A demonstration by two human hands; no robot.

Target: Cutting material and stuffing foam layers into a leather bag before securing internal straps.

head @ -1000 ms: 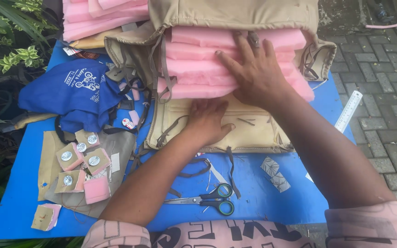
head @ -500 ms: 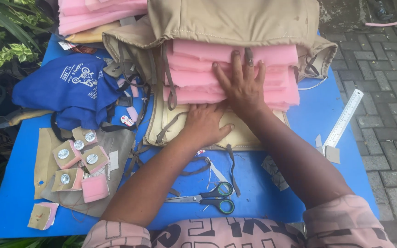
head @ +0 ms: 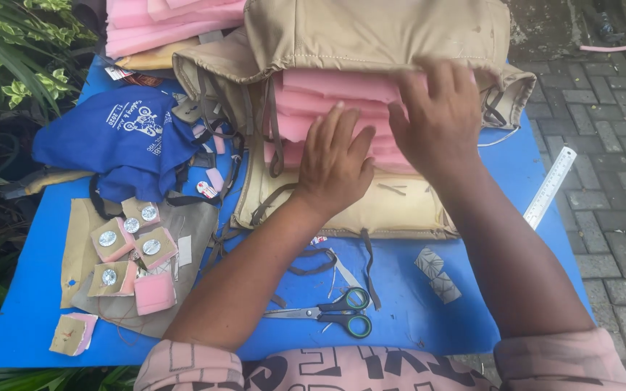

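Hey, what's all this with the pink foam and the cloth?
A person is working at a blue table. Both hands rest on a stack of pink foam sheets tucked under a tan fabric cover: the left hand lies flat on the front of the stack, and the right hand sits on top. Green-handled scissors, a ruler, a blue cloth and small foam squares lie nearby.

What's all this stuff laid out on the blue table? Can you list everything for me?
foam sheets: stack, pink, inside the tan cover
tan fabric cover: one, centre back
spare foam pile: pink, back left
blue cloth: one, left
foam squares: several, pink, some with silver discs, front left
scissors: one, green-handled, front centre
ruler: one, pale, right edge
table: blue
left hand: on the foam sheets
right hand: on the foam sheets
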